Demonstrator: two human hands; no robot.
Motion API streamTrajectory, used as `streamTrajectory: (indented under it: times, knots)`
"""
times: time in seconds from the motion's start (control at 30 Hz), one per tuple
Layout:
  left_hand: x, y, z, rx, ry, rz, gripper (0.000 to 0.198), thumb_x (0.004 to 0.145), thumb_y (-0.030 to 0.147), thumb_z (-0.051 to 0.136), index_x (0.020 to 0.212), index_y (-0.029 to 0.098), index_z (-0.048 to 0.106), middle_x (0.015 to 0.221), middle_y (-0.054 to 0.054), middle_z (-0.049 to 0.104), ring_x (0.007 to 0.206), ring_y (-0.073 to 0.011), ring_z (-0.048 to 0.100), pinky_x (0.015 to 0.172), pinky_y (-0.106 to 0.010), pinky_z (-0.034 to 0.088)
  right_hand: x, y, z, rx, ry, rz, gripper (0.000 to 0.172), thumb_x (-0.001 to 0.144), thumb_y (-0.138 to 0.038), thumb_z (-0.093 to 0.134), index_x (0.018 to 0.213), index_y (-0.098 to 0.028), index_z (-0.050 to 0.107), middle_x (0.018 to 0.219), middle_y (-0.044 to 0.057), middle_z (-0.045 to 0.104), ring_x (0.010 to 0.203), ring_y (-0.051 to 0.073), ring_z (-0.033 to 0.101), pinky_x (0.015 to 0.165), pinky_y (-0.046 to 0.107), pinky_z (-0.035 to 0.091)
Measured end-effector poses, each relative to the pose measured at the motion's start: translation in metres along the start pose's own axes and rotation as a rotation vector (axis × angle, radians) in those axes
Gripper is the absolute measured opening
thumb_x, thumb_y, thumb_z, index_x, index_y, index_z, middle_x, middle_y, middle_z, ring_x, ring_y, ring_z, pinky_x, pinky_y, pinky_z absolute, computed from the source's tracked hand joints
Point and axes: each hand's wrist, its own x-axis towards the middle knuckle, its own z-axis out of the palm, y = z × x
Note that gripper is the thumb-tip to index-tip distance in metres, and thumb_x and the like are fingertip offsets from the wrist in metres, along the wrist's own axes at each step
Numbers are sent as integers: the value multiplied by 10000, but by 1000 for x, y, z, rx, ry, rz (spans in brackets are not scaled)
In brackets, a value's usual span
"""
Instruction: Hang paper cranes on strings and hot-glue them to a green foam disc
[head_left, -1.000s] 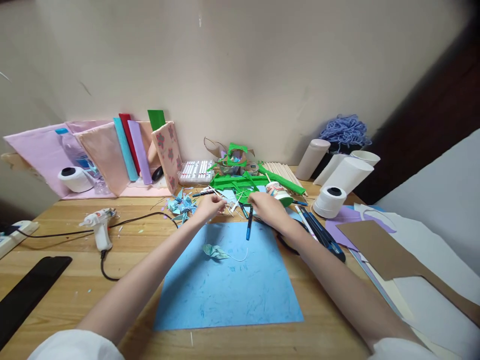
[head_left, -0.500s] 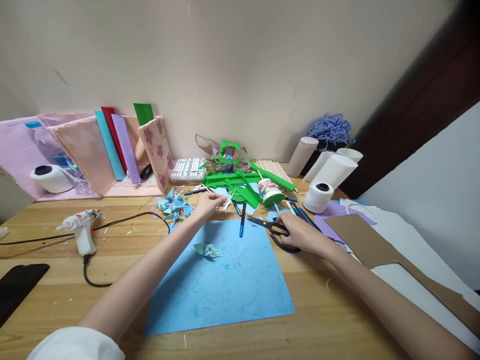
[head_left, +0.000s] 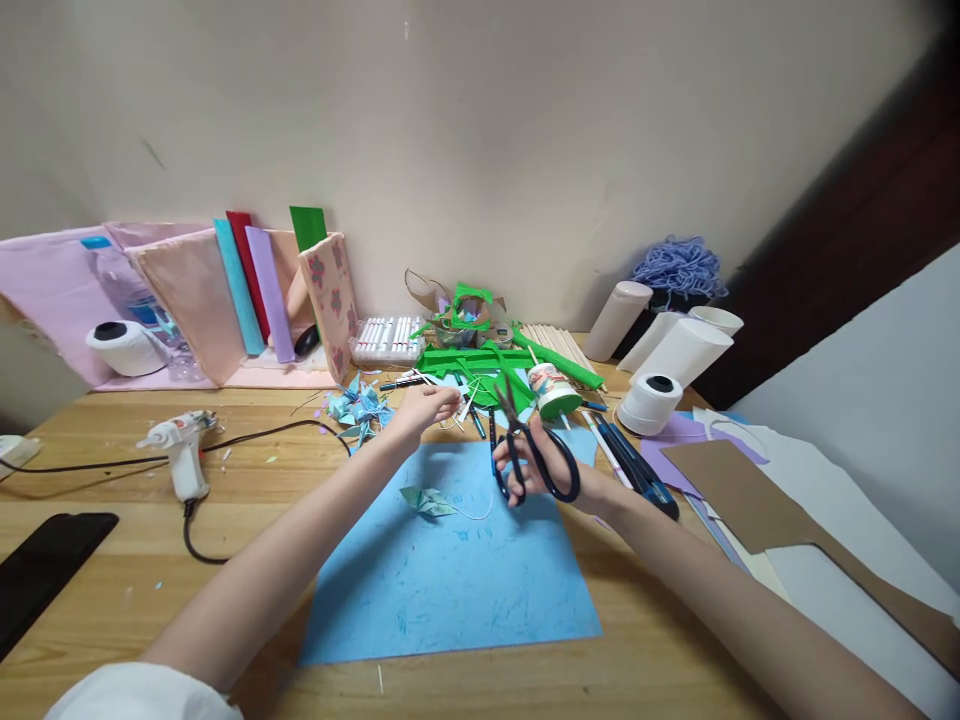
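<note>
My right hand (head_left: pixel 546 462) holds black-handled scissors (head_left: pixel 517 430) above the blue sheet (head_left: pixel 450 610), blades pointing up and away, fingers at the handle loops. At the far edge of the sheet, my left hand (head_left: pixel 426 412) is closed in a pinch beside a tangle of white string; what sits between its fingertips is too small to make out. Between my arms a pale green folded-paper crane (head_left: pixel 427 501) lies on the sheet, trailing a thin white string. Left of my left hand is a pile of blue paper cranes (head_left: pixel 360 408).
A white glue gun (head_left: pixel 184 450) with its black cord and a dark phone (head_left: pixel 52 555) lie left. Green paper strips (head_left: pixel 480 360), a thread-wrapped spool (head_left: pixel 553 388) and markers (head_left: pixel 386 338) sit behind. Utility knives (head_left: pixel 637 470), a thread cone (head_left: pixel 651 404) and cardboard (head_left: pixel 742 495) lie right.
My right hand has lifted the scissors off the table and brought them left over the blue sheet, blades turned upward. My left hand stays pinched in nearly the same place. The view has shifted slightly.
</note>
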Motion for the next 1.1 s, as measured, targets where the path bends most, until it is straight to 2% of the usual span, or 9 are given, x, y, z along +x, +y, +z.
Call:
streamTrajectory:
  times: [0.1,0.3,0.77,1.1]
  knots:
    - [-5,2,0,-13,-29,-24,124,621,202,705,639,96,644,657,-47,663,611,-72,602,647,-172,465,15,0,15,47,-84,54,668,722,-799,296,818,-168,493,650,-25,477,468,90,494,526,315,541]
    - [-9,0,-4,-10,-49,-47,158,606,219,727,609,87,639,635,-46,657,573,-59,584,592,-156,446,36,3,23,-8,-91,100,644,749,-779,276,761,-170,484,546,-52,441,397,85,487,441,293,545]
    - [-12,-6,-10,-17,-52,-71,184,559,227,759,633,88,662,648,-59,670,636,-83,611,623,-163,462,31,1,34,-73,-21,99,655,739,-781,302,763,-159,506,520,-54,445,382,81,484,420,277,543]
    - [-13,-8,-13,-89,-81,-119,175,585,210,767,623,100,636,663,-57,673,614,-63,607,607,-144,461,32,11,37,-99,61,50,603,706,-783,379,739,-185,450,461,-94,384,308,60,419,290,211,460]
